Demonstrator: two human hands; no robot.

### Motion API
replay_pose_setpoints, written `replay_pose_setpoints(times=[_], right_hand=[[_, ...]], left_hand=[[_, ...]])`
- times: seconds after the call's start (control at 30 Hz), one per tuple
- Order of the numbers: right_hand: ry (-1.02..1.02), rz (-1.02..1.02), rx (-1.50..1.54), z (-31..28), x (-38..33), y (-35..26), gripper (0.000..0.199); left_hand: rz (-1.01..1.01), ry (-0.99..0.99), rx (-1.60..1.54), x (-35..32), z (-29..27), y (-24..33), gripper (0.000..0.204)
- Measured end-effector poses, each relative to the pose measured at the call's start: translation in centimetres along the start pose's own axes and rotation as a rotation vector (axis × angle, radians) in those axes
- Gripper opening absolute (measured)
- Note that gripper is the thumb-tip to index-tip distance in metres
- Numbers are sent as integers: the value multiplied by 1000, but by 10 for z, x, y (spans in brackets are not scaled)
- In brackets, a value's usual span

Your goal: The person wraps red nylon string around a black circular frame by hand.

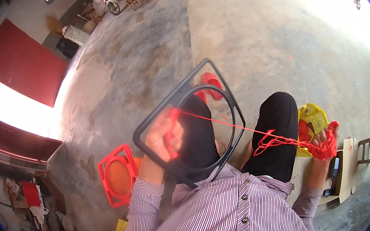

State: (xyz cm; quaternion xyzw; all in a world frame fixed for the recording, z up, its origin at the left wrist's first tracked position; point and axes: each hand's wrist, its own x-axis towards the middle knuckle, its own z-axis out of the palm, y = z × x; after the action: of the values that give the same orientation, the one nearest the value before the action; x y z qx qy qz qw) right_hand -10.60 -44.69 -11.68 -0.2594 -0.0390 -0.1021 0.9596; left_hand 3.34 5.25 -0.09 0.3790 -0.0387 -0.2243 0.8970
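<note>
A: How are the hands gripping?

B: The left hand (163, 133) is curled shut round the near rim of the frame (185, 115), a dark squarish outline with a ring inside it, and it pinches red cord (220, 122) against that rim. The hand is blurred, so I cannot tell which fingers press the cord. The right hand (325, 143) is clenched on a loose bundle (322, 149) of the same red cord.

A: Where does the cord run from the left grip?

B: It starts at the fingers, crosses the frame's opening and stretches taut toward the person's right, over the gap between the knees (276, 135), ending in a tangle just short of the right fist.

A: And the frame?

B: It stands tilted over the left knee, its far corner pointing away from the grip, its near edge touching the striped shirt (228, 216).

A: What lies about the hands?

B: A yellow bag (312, 118) just beyond the right fist. Below and left of the left hand, an orange frame (116, 174) lies on the concrete floor (121, 72). A red wound piece (211, 83) lies beyond the dark frame's far edge.
</note>
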Motion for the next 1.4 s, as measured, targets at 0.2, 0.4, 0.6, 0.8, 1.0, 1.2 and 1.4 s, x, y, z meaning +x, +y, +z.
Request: replay_pose_setpoints(times=[0.2, 0.4, 0.6, 0.8, 1.0, 1.2, 1.4], right_hand=[[282, 64, -213, 165, 36, 105, 27], [6, 517, -75, 230, 65, 185, 21], [118, 475, -20, 244, 70, 197, 14], [55, 514, -32, 247, 68, 197, 13], [178, 469, -209, 220, 77, 191, 18], [-79, 484, -204, 220, 60, 140, 33], [-499, 185, -1095, 257, 65, 129, 40]], left_hand=[[-29, -63, 57, -1, 28, -11, 38], [-121, -146, 162, 2, 64, -21, 40], [-98, -82, 162, 1, 65, -28, 36], [-82, -104, 150, 1, 66, -31, 37], [-82, -109, 175, 8, 57, -28, 39], [-97, -184, 94, 12, 45, -24, 43], [-132, -64, -12, 13, 64, -41, 81]])
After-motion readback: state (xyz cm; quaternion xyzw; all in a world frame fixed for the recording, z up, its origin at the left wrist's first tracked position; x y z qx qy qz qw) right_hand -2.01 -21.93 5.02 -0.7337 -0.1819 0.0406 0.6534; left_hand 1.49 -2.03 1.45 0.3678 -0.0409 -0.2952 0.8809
